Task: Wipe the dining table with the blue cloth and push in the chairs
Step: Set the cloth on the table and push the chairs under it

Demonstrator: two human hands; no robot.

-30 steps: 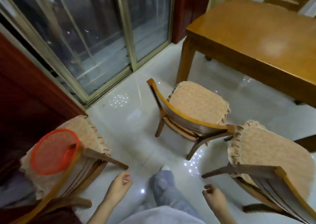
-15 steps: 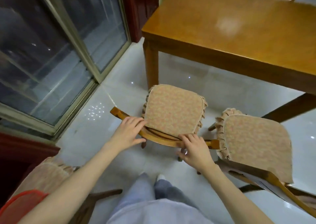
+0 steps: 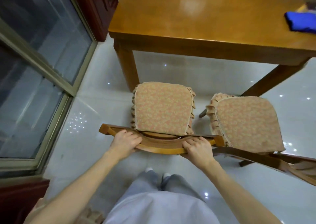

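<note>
Squared up since half a second ago, the chair (image 3: pixel 162 107) faces the desk (image 3: pixel 205 27), its seat short of the near edge. Fingers of the left hand (image 3: pixel 126 141) and right hand (image 3: pixel 196 147) curl round the back rail (image 3: pixel 159 149). Push evenly and straight, between the desk leg (image 3: pixel 127 66) and the neighbouring chair (image 3: pixel 244 121); the blue cloth (image 3: pixel 302 22) lies far right.

Glossy pale tiled floor (image 3: pixel 95 155) that caught small points of light, sliding glass door (image 3: pixel 34 61) with dull metal frame at left, dark red wooden panel (image 3: pixel 97 6) just beside it, another dark red wooden piece (image 3: pixel 20 198) at lower left
</note>
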